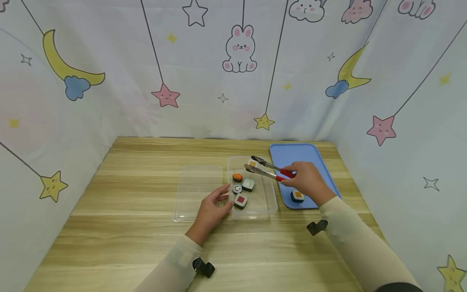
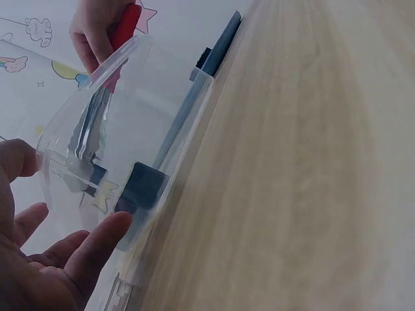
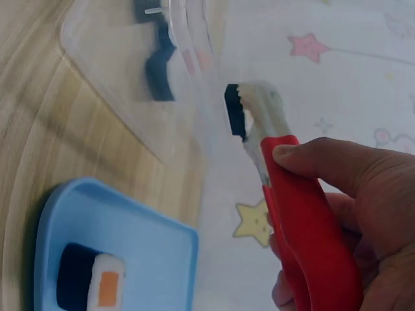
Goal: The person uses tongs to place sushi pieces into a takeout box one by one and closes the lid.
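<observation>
My right hand (image 1: pixel 306 180) grips red-handled metal tongs (image 1: pixel 263 172). Between their tips is a toy sushi piece (image 1: pixel 252 164) with an orange centre, above the far part of a clear plastic box (image 1: pixel 260 205). My left hand (image 1: pixel 211 211) touches the box's left wall with its fingers spread and loosely bent, as the left wrist view also shows. Inside the box, along its left side, lie an orange-topped sushi (image 1: pixel 237 177), a pale-topped sushi (image 1: pixel 248 185), a small round roll (image 1: pixel 237 189) and a red-centred sushi (image 1: pixel 240 200).
Right of the box is a blue tray (image 1: pixel 299 158), with one orange-centred sushi piece (image 1: pixel 297 196) near its front edge. A clear lid (image 1: pixel 198 190) lies left of the box, partly behind the left hand. Patterned cloth surrounds the wooden table (image 1: pixel 146 182).
</observation>
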Demonstrator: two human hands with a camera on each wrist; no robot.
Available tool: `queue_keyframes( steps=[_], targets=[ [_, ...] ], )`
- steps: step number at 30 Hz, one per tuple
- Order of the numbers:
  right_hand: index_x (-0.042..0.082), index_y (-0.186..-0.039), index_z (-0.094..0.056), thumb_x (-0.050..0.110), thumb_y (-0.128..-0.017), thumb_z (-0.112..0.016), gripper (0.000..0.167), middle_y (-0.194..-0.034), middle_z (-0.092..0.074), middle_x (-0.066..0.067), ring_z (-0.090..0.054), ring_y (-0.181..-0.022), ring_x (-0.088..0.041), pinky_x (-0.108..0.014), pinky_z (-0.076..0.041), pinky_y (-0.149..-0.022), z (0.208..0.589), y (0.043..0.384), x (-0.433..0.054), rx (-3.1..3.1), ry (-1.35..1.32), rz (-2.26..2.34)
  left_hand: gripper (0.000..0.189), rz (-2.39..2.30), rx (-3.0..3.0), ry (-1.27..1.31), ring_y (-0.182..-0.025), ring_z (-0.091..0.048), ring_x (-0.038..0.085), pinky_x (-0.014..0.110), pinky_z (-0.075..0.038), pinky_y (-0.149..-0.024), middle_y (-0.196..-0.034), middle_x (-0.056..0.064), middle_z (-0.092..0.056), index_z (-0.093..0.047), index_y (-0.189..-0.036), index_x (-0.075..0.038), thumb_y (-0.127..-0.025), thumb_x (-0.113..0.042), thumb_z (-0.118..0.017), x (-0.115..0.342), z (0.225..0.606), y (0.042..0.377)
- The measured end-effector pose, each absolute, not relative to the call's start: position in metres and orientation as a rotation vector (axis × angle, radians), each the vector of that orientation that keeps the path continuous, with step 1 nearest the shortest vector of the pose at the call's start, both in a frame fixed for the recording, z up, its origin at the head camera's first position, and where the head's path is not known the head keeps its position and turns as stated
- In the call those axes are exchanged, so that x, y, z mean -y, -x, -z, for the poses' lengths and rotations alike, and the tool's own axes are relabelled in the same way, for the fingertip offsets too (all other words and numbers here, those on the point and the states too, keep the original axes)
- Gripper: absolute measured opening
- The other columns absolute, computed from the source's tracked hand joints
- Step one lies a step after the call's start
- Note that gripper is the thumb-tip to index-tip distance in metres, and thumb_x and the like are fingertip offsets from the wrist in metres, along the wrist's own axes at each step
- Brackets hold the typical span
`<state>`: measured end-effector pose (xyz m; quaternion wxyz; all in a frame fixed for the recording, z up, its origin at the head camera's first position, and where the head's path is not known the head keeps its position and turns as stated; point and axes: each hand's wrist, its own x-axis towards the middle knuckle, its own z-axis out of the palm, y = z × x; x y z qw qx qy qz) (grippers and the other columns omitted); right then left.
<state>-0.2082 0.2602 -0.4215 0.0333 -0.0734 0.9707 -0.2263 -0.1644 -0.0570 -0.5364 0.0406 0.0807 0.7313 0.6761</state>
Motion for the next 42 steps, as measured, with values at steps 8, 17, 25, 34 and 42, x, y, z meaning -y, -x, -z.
queue_keyframes(
  steps=[8, 17, 25, 34, 42],
  targets=[
    [0.005, -0.126, -0.075, 0.025, -0.085, -0.086, 0.048, -0.111, -0.073, -0.011, -0.066, -0.093, -0.026, -0.037, -0.055, -0.070, 0.429, 0.218, -0.241, -2.967, 0.215, 0.645, 0.056, -2.062, -2.243, -0.244, -0.126, -0.063, 0.034, 0.026, -0.060, -0.072, -0.143, 0.019, -0.059, -0.060, -0.146, -0.009, -0.092, -0.007, -0.077, 0.058, 0.537, 0.165],
    [0.004, -0.128, -0.074, 0.021, -0.086, -0.084, 0.046, -0.109, -0.072, -0.014, -0.063, -0.083, -0.022, -0.034, -0.053, -0.065, 0.421, 0.215, -0.225, -2.943, 0.248, 0.592, 0.057, -2.080, -2.237, -0.238, -0.125, -0.063, 0.035, 0.028, -0.061, -0.071, -0.142, 0.020, -0.060, -0.060, -0.146, -0.008, -0.092, -0.008, -0.077, 0.057, 0.536, 0.164],
    [0.005, -0.130, -0.073, 0.024, -0.085, -0.085, 0.050, -0.114, -0.072, -0.013, -0.065, -0.091, -0.025, -0.037, -0.055, -0.071, 0.418, 0.213, -0.233, -2.956, 0.226, 0.637, 0.057, -2.068, -2.248, -0.248, -0.125, -0.063, 0.037, 0.028, -0.061, -0.072, -0.143, 0.020, -0.059, -0.059, -0.146, -0.007, -0.092, -0.007, -0.076, 0.057, 0.536, 0.164],
    [0.004, -0.132, -0.071, 0.029, -0.087, -0.084, 0.053, -0.107, -0.071, -0.012, -0.066, -0.093, -0.029, -0.044, -0.056, -0.075, 0.414, 0.200, -0.269, -3.049, 0.219, 0.672, 0.057, -2.051, -2.252, -0.223, -0.126, -0.063, 0.035, 0.028, -0.061, -0.075, -0.143, 0.018, -0.059, -0.060, -0.147, -0.010, -0.092, -0.009, -0.077, 0.056, 0.536, 0.164],
    [-0.001, -0.133, -0.068, 0.031, -0.087, -0.084, 0.058, -0.117, -0.069, -0.022, -0.065, -0.096, -0.035, -0.046, -0.058, -0.075, 0.413, 0.173, -0.317, -3.070, 0.053, 0.746, 0.057, -2.051, -2.254, -0.217, -0.127, -0.062, 0.036, 0.028, -0.061, -0.075, -0.142, 0.018, -0.060, -0.060, -0.146, -0.011, -0.092, -0.009, -0.077, 0.056, 0.538, 0.164]
  ],
)
